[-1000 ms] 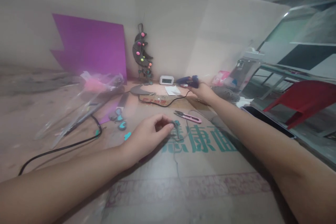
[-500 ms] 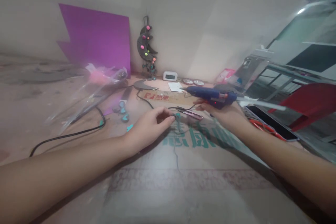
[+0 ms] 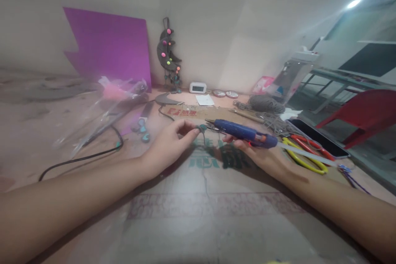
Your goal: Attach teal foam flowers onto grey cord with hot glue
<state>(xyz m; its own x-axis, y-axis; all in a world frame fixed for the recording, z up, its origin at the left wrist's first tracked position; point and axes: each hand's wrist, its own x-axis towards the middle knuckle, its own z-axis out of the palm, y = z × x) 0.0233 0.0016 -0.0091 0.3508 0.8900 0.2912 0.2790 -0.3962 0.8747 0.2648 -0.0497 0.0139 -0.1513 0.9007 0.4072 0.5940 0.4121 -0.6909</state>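
Observation:
Thumb and fingers of my left hand (image 3: 173, 139) pinch a small teal piece (image 3: 202, 127), from which a grey string (image 3: 205, 173) hangs down. My right hand (image 3: 252, 148) is wrapped round a blue hot glue gun (image 3: 239, 129), a small red light glowing on it. Its nozzle points left and is close to the teal piece; I cannot tell whether they touch. A white glue stick (image 3: 309, 154) sticks out of the gun's back end. Both hands are above a printed cardboard sheet (image 3: 229, 231).
Yellow-handled scissors (image 3: 305, 161), red-handled scissors (image 3: 312, 144) and a phone (image 3: 318, 137) lie at the right, behind them grey yarn (image 3: 266, 103). A moon ornament (image 3: 167, 53) and a purple sheet (image 3: 114, 49) stand at the wall. A black cord (image 3: 83, 157) crosses the left side.
My right hand has brought the glue gun lower, its nozzle nearer the teal piece. My left hand has lifted the teal piece slightly. The view has shifted a little.

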